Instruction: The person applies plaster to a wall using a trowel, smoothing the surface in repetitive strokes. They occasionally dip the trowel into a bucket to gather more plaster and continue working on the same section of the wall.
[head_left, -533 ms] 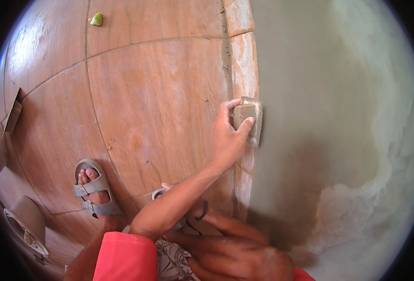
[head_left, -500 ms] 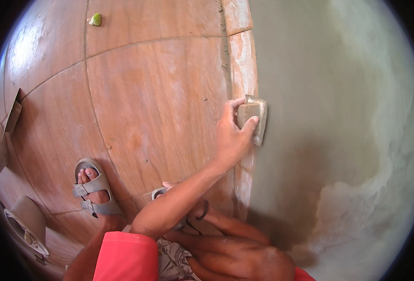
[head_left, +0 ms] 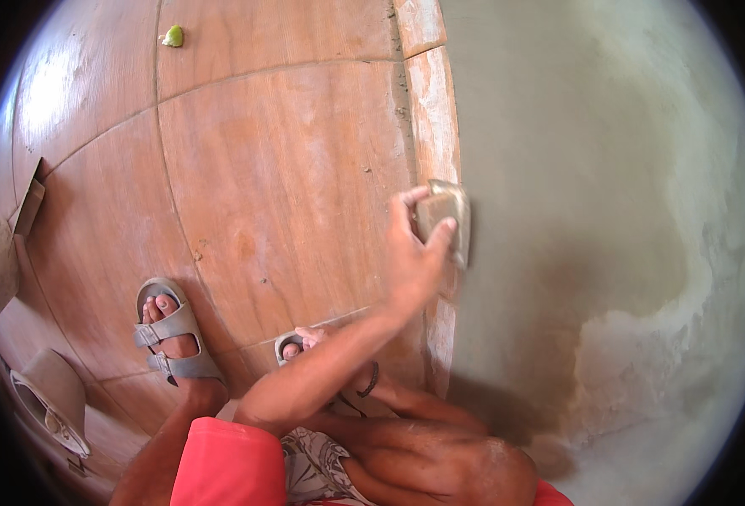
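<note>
One trowel (head_left: 447,221) in right hand (head_left: 415,257)

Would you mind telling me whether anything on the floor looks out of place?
One small green scrap lies alone on the brown tiles, far from the hand pressing the trowel against the grey wall.

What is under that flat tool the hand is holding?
The flat tool lies against the grey plastered wall, beside the skirting tile. The left hand grips it. The wall patch right beneath the tool is covered.
</note>
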The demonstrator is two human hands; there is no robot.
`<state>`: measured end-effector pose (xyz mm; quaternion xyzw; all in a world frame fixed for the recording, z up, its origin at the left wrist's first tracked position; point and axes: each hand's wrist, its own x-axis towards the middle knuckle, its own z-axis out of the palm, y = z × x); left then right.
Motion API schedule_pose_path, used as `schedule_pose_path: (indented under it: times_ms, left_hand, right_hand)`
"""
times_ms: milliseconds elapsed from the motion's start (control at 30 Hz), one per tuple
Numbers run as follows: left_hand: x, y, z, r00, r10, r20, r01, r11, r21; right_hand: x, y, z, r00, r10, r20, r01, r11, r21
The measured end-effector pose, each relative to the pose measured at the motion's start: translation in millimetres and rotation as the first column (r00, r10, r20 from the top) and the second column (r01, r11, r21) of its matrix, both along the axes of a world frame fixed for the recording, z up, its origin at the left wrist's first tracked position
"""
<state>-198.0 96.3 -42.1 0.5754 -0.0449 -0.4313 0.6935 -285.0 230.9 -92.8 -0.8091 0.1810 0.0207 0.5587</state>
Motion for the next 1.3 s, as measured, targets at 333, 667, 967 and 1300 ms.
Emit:
schedule_pose_path:
  times_ms: [333,667,967,1300]
  left_hand:
    - [-59,51,92,0.933,-0.265,0.243,0.323,0.915,-0.242]
    - [30,-27,20,0.988,-0.083,0.133,0.084,0.996,-0.004]
    - [-76,45,67,0.900,-0.138,0.414,0.228,0.958,-0.174]
    - [-68,24,95,0.857,0.019,0.515,0.200,0.909,-0.367]
  right_hand:
    - [2,7,17,0.965,-0.264,0.017,0.263,0.964,0.036]
    - [-6,3,11,0.976,-0.165,-0.141,0.187,0.969,0.161]
    - [11,-10,22,0.950,-0.306,0.056,0.307,0.952,0.008]
    - [5,-15,22,0.937,-0.347,-0.034,0.348,0.937,0.040]
